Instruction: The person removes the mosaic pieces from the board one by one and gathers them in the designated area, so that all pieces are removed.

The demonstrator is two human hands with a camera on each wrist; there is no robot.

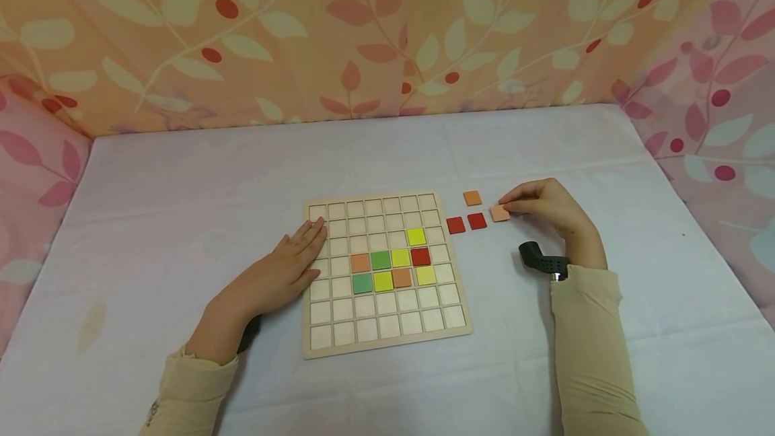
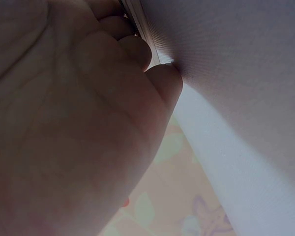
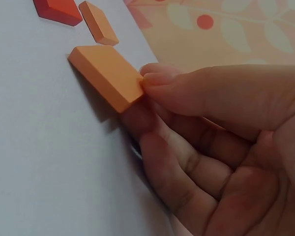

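Note:
A square wooden grid board (image 1: 387,347) lies on the table, with green, yellow, orange and red tiles in some of its cells. My left hand (image 1: 281,274) rests on the board's left edge, fingers straight; in the left wrist view its palm (image 2: 78,118) hides most of the board. To the right of the board, my right hand (image 1: 554,210) pinches a light orange tile (image 3: 108,73) between thumb and fingers, tilted just off the cloth. Near it lie two red tiles (image 1: 477,221) and another orange tile (image 1: 472,198).
White cloth (image 1: 181,221) covers the table, with a faint stain at left. Floral curtains (image 1: 363,32) stand along the back and both sides. A black wrist camera (image 1: 539,260) sticks out from the right wrist.

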